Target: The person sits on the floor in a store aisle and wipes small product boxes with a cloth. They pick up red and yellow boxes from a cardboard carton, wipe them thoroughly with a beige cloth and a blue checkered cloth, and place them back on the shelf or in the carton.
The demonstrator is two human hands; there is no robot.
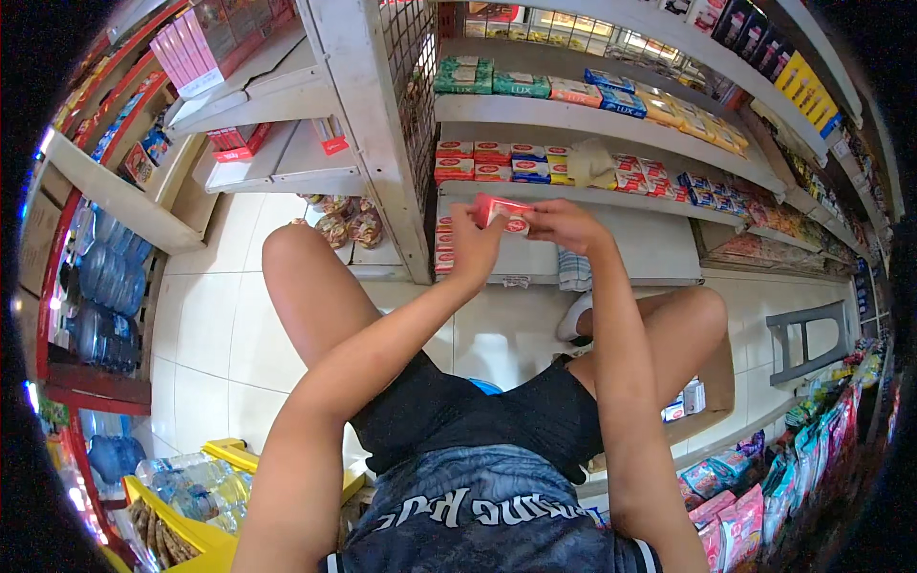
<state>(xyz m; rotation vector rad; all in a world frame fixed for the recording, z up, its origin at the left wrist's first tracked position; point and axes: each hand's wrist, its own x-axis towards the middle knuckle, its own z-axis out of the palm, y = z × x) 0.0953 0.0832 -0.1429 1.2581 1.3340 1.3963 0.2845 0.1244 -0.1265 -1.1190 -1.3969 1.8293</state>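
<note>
Between my two hands is a red and white soap box (510, 219), held in front of the lower shelves. My left hand (478, 242) grips its left end with the thumb across the front. The fingertips of my right hand (567, 223) pinch the right end. Right behind the box, a shelf carries rows of small soap boxes (493, 173) in red, blue and yellow. A pale crumpled cloth (592, 163) lies over some of them. On the bottom shelf (634, 247), more red boxes (444, 243) are stacked at the left, partly covered by my left hand.
A checked towel (574, 269) hangs over the bottom shelf's front edge. A white metal post (383, 136) stands left of the shelves. Beside my right leg sits an open carton (718, 379) with boxes inside. A grey plastic stool (809, 340) lies further right; water bottles (111, 272) stand left.
</note>
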